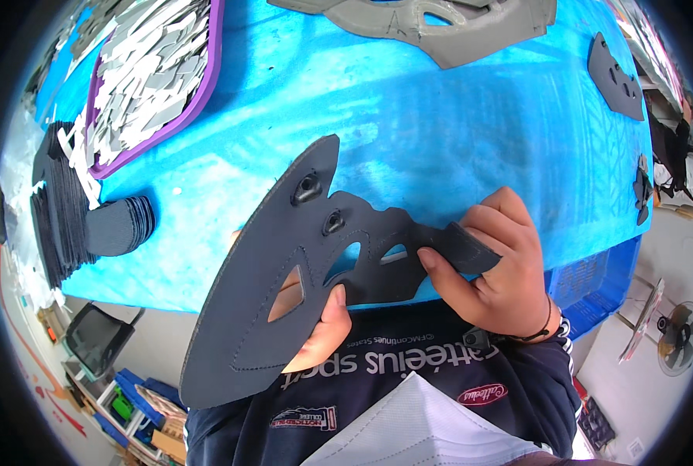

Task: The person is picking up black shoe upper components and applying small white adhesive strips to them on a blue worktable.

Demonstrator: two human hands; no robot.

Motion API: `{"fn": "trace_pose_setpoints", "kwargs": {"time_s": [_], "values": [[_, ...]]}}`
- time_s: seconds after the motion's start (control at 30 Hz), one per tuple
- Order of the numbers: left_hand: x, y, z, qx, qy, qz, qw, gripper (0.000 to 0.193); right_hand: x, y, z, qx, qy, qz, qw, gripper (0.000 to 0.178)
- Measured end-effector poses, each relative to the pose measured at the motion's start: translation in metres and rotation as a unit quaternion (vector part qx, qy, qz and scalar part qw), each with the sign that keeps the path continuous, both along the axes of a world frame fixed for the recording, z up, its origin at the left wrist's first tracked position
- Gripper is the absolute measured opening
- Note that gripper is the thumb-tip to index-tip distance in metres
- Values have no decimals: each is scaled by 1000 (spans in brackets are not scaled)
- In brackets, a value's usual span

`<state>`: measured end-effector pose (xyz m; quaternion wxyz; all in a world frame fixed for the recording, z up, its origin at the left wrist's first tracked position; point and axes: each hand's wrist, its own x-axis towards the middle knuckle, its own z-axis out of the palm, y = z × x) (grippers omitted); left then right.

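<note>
A dark grey, stitched shoe-upper-like panel [245, 264] is held up between my hands, tilted above the near part of the blue table. It has cut-out openings and two raised black loops near its upper edge. My left hand [321, 335] grips its lower edge, thumb on the front beside a triangular opening; the other fingers are mostly hidden behind the panel. My right hand [506, 272] pinches the narrow right end, thumb at the lower side and fingers curled behind, where the strip bends over.
A purple-rimmed tray [207, 89] full of grey and white strips stands at the far left. Stacks of dark cut pieces [121, 227] lie nearer. Grey panels [455, 39] lie at the back and a dark piece [614, 78] far right. A blue crate [595, 279] sits beyond the table's right edge.
</note>
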<state>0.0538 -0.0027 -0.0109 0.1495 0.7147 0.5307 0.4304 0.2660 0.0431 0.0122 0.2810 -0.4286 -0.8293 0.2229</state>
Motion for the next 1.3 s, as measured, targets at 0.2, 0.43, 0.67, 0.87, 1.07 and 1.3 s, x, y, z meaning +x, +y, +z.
{"fn": "trace_pose_setpoints", "kwargs": {"time_s": [0.2,0.43,0.67,0.87,1.07,1.3], "values": [[-7,31,21,-23,123,-153,980,17,-2,-4,-5,6,-24,-18,1000,17],[-9,12,27,-135,-70,-89,984,24,0,-5,-7,114,28,1,993,20],[-30,19,12,-73,-26,-316,946,35,2,-21,5,-98,260,103,955,21],[-35,-1,68,-114,114,-152,975,53,32,-38,-3,32,457,-345,819,22],[-86,81,114,88,291,10,953,21,79,-6,-7,78,436,-410,797,23],[-136,193,78,-97,427,1,899,21,93,11,-28,-48,504,-257,823,22]]}}
